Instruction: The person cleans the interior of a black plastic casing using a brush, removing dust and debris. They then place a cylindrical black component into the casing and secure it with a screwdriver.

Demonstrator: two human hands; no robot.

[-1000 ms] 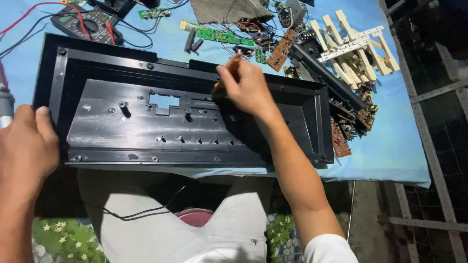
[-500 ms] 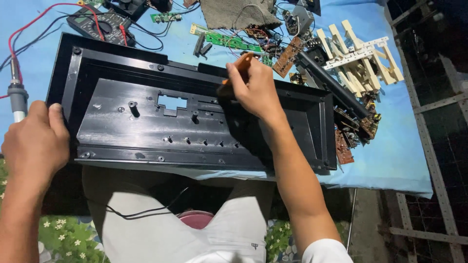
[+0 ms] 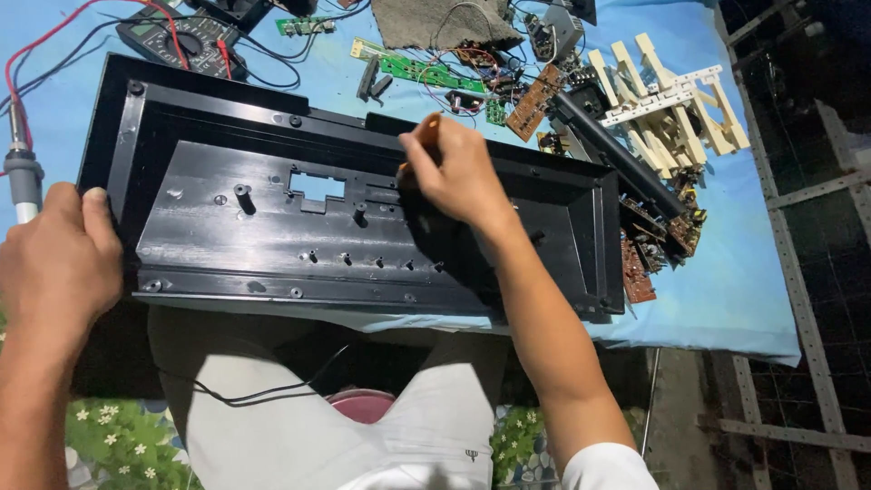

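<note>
- right hand (image 3: 458, 177) clamped round an orange-handled tool (image 3: 426, 130), tip down inside the black plastic casing (image 3: 272, 227)
- left hand (image 3: 56, 259) grips the casing's left end on the blue cloth (image 3: 726, 272)
- best keep the tool upright, the casing pinned flat

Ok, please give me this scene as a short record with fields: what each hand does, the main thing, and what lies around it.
main thing: long black plastic casing, open side up, on a blue table cover
left hand: grips the casing's left end
right hand: holds an orange-handled tool down against the casing's inside, near the middle
behind casing: multimeter with red and black leads, green circuit boards
right of casing: cream plastic key frames, brown circuit boards
far left: soldering iron
</note>
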